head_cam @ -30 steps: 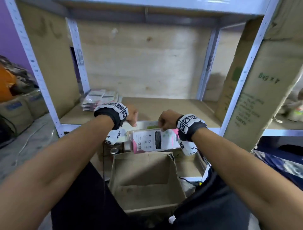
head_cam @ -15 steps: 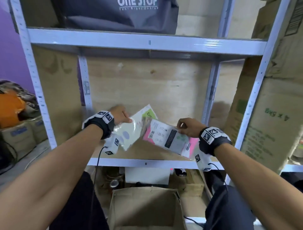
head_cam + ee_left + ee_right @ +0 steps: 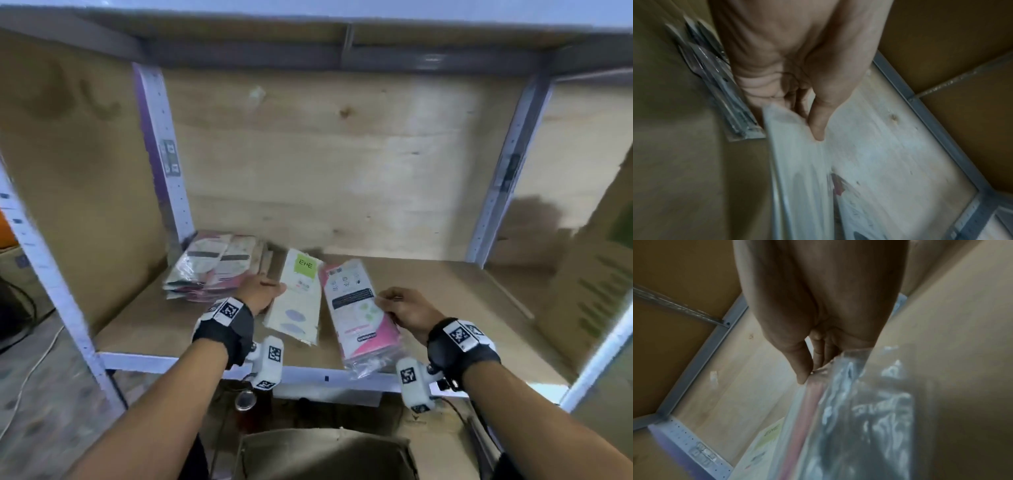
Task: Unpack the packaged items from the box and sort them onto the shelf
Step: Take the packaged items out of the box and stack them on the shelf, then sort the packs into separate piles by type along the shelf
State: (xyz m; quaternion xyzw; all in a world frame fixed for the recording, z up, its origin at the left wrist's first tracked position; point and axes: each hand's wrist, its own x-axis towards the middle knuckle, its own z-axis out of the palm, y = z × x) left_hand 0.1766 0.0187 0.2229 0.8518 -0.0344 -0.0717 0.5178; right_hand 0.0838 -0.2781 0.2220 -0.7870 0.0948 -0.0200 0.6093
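Both packets have moved from mid-air down over the shelf (image 3: 428, 291). Left hand (image 3: 261, 294) grips the white packet (image 3: 297, 301), right hand (image 3: 409, 313) the pink packet (image 3: 359, 308). Long axes point away from the person; the stack (image 3: 215, 267) lies left, nearer the left hand.

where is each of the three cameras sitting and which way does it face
Head: worn on the head, facing forward and down into the shelf; shows both forearms, the left hand holding the white packet and the right hand holding the pink packet.
Left wrist: on the left wrist, looking along the palm to the thumb pinching the white packet; the stack of packets lies beside it.
Right wrist: on the right wrist, looking along the palm to the pink packet's edge.
Shared: both wrist views show the shelf's plywood back panel.
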